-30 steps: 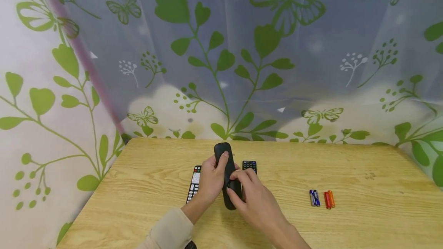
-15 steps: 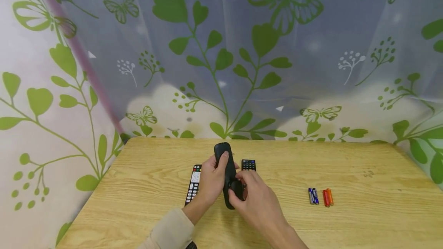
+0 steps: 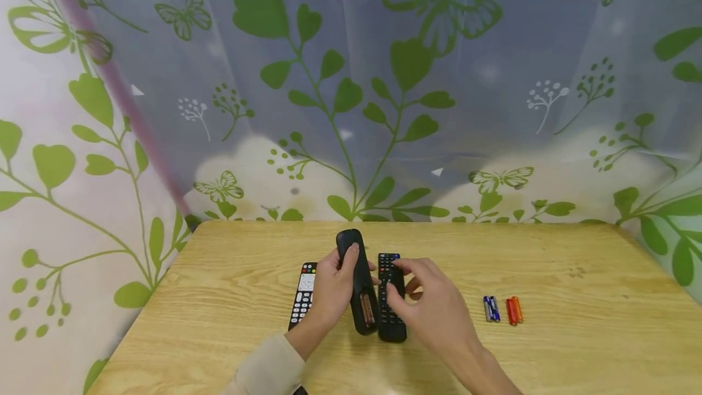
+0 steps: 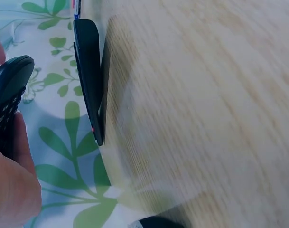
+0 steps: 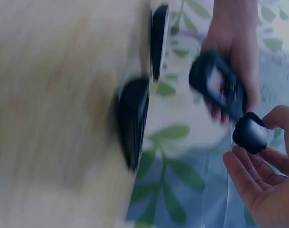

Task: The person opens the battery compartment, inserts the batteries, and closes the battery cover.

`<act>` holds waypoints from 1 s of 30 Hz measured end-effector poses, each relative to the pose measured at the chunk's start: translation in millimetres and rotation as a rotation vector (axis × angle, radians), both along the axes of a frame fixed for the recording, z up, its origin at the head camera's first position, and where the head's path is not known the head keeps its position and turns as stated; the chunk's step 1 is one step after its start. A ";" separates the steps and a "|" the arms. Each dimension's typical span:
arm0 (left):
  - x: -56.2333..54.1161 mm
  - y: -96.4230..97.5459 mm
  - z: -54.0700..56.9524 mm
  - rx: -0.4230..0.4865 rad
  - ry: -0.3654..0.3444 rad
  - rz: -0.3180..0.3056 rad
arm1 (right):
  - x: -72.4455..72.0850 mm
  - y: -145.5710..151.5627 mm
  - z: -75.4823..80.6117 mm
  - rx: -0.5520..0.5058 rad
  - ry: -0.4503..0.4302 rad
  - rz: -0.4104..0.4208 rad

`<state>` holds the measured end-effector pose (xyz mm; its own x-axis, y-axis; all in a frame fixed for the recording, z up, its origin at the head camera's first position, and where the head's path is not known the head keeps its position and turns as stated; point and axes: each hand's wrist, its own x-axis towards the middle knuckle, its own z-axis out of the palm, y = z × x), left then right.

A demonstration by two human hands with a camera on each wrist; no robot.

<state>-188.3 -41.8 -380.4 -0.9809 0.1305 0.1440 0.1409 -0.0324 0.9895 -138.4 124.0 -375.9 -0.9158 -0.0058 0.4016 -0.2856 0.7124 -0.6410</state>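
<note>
My left hand point(image 3: 329, 288) grips a black remote control point(image 3: 352, 261), tilted, its back towards the head camera and its battery compartment uncovered. Copper-coloured parts show inside that compartment. In the right wrist view my right hand point(image 5: 272, 175) pinches a small black battery cover point(image 5: 251, 134) between thumb and fingers, apart from the remote. From the head, the right hand point(image 3: 439, 306) is over the right side of a second black remote point(image 3: 392, 328) lying buttons up, and the cover barely stands out against it.
Left of the hands lies a black remote with white buttons point(image 3: 303, 298), partly hidden by the left hand. Two blue batteries point(image 3: 491, 309) and a red and orange pair point(image 3: 514, 310) lie on the wooden table point(image 3: 576, 334) at right. A patterned cloth point(image 3: 351, 108) hangs behind.
The right hand has pulled the battery cover off the held remote and moved right with it, baring the compartment. The left hand keeps its grip nearly in place.
</note>
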 end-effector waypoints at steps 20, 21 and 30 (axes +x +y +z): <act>-5.1 -10.8 -0.4 0.055 -0.038 -0.047 | -21.2 205.2 3.3 0.346 -0.379 -0.171; -5.3 -11.1 -0.6 0.055 -0.037 -0.048 | -22.2 210.9 0.9 0.355 -0.406 -0.171; -6.3 -13.0 -0.9 0.056 -0.028 -0.057 | -29.0 233.7 -23.1 0.418 -0.556 -0.158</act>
<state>-194.7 -54.8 -381.3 -0.9758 0.1791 0.1253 0.1097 -0.0947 0.9894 -167.5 357.6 -399.0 -0.9869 0.0923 -0.1323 0.1312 0.9363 -0.3258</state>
